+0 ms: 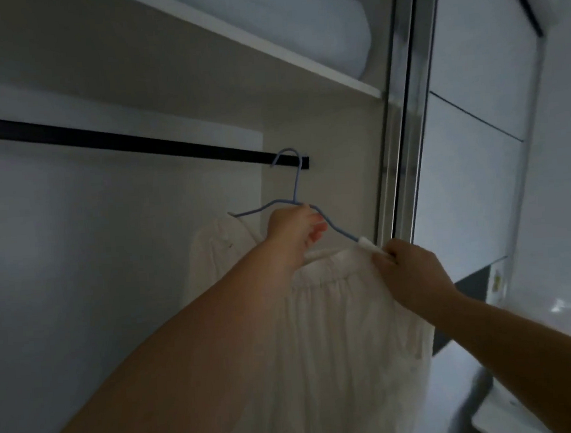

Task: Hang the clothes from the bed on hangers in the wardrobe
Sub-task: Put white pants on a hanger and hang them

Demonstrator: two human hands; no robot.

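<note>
Blue wire hanger (314, 211) hooked over the black wardrobe rail (130, 142) at its right end. White garment (345, 313) hangs from the hanger, draping down below both hands. Left hand (292, 232) has its fingers (317, 231) curled round the hanger's middle, just below the neck. Right hand (413, 271) pinches the garment's top edge at the hanger's right tip, fingers closed on the cloth. Second white garment (212, 252) hangs behind, left of the hanger. Folded white bedding (281, 24) on the shelf (300, 59) above. Sliding door frame (401, 106) at right.
</note>
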